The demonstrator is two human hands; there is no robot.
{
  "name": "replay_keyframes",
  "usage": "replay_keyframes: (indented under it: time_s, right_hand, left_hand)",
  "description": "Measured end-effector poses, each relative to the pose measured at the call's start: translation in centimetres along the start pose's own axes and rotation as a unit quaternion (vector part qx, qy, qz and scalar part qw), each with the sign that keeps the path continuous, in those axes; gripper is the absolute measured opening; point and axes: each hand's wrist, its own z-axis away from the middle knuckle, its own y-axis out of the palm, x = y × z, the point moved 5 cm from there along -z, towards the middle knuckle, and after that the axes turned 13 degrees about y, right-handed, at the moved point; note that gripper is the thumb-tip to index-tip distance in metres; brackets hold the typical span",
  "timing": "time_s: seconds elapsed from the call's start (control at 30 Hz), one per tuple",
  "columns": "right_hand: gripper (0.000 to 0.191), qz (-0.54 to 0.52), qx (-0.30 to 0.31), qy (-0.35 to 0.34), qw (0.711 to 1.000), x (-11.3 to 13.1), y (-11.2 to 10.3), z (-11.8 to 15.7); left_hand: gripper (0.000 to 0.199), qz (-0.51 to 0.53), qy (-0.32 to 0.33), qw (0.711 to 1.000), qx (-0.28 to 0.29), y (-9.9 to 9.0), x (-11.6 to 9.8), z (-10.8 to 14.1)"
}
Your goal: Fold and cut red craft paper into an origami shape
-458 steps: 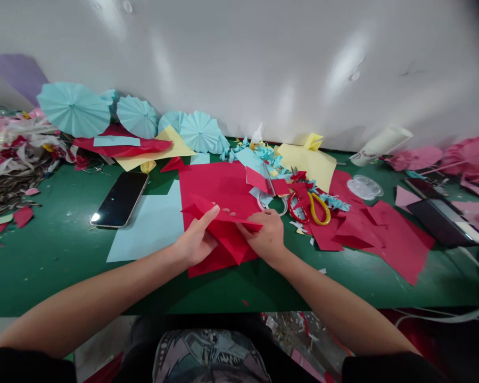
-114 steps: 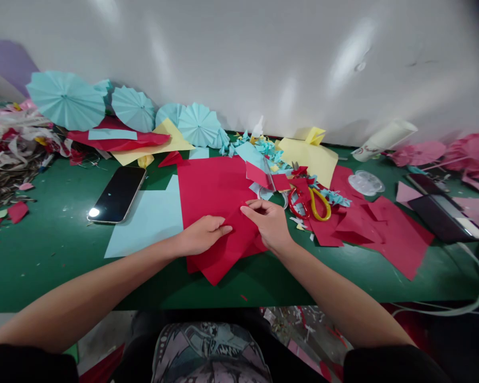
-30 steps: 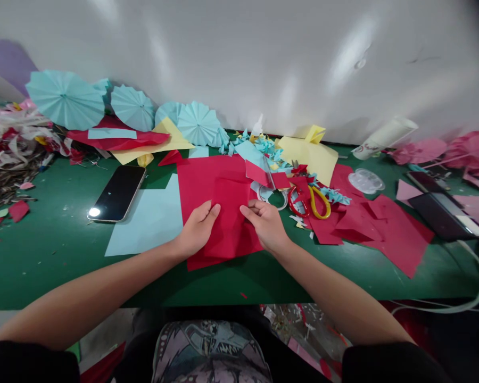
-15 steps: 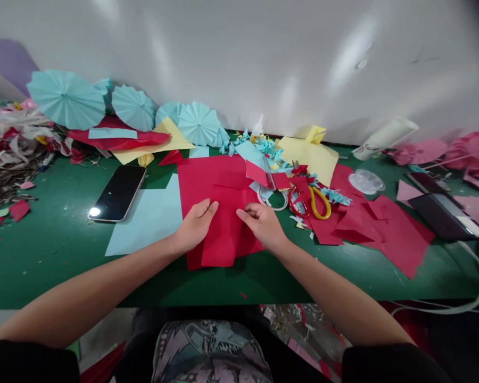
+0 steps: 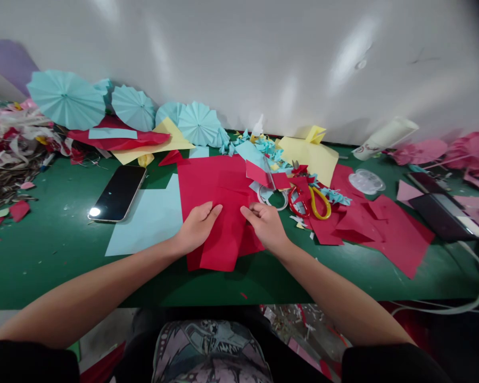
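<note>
Between my two hands is a narrow piece of red paper (image 5: 223, 242), its lower end hanging toward the table's front edge. My left hand (image 5: 198, 223) pinches its left edge, thumb on top. On the opposite edge, my right hand (image 5: 265, 223) grips it between thumb and curled fingers. Beneath lies a larger red sheet (image 5: 207, 175), partly covered by the held piece and my hands. A light blue sheet (image 5: 146, 221) rests to the left of my left hand. Scissors with a red and a yellow handle (image 5: 321, 205) lie right of my right hand, their blades mostly hidden by scraps.
A phone (image 5: 117, 194) lies on the green table (image 5: 64, 255) at left. Pleated blue paper rosettes (image 5: 199, 123) lean along the wall. Red paper pieces (image 5: 399, 239), a clear plastic disc (image 5: 366, 182) and a dark device (image 5: 447, 215) with a white cable occupy the right side.
The held red paper has tilted slightly and its lower end has come a little nearer to me. Both hands have shifted slightly right, still gripping its edges.
</note>
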Motion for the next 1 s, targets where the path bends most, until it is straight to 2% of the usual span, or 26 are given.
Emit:
replay_keyframes:
  time_s: [0.1, 0.2, 0.27, 0.47, 0.63, 0.7, 0.73, 0.8, 0.83, 0.93, 1.0]
  right_hand:
    - [0.040, -0.036, 0.007, 0.010, 0.999, -0.2, 0.0, 0.0]
    - [0.027, -0.071, 0.032, 0.024, 0.997, 0.0, 0.3, 0.0]
    - [0.027, -0.082, 0.041, 0.028, 0.995, 0.2, 0.3, 0.0]
    - [0.027, -0.050, 0.024, 0.006, 0.998, 0.4, 0.3, 0.2]
    - [0.041, -0.028, -0.015, 0.013, 0.999, -0.3, 0.1, 0.1]
    - [0.029, -0.051, -0.012, 0.016, 0.998, -0.4, 0.0, 0.0]
    - [0.021, -0.065, -0.005, 0.010, 0.998, -0.2, -0.1, 0.1]
    - [0.027, -0.069, 0.004, -0.016, 0.997, 0.2, -0.2, 0.1]
    - [0.029, -0.055, -0.001, -0.031, 0.998, 0.4, -0.4, 0.1]
    - [0.017, 0.006, -0.032, -0.072, 0.997, 0.8, -0.7, 0.2]
    - [0.015, 0.018, -0.042, -0.085, 0.995, 0.9, -0.8, 0.1]
  left_hand:
    - [0.037, -0.023, 0.002, 1.000, -0.004, -0.1, -0.1, 0.0]
    - [0.037, -0.041, 0.001, 0.999, 0.001, 0.0, -0.2, 0.0]
    - [0.037, -0.052, 0.000, 0.999, 0.004, 0.0, -0.2, 0.1]
    - [0.037, -0.079, 0.005, 0.997, 0.001, 0.0, -0.4, 0.2]
    - [0.039, -0.108, 0.019, 0.994, -0.013, -0.1, -0.6, 0.1]
    - [0.039, -0.115, 0.023, 0.993, -0.013, -0.1, -0.6, 0.1]
    - [0.039, -0.118, 0.025, 0.993, -0.013, -0.1, -0.6, 0.1]
    - [0.039, -0.121, 0.030, 0.992, -0.010, -0.1, -0.7, 0.0]
    - [0.038, -0.122, 0.033, 0.992, -0.006, -0.1, -0.7, 0.0]
    - [0.038, -0.124, 0.042, 0.991, 0.003, 0.1, -0.7, 0.0]
    - [0.039, -0.125, 0.048, 0.991, 0.006, 0.2, -0.8, 0.1]
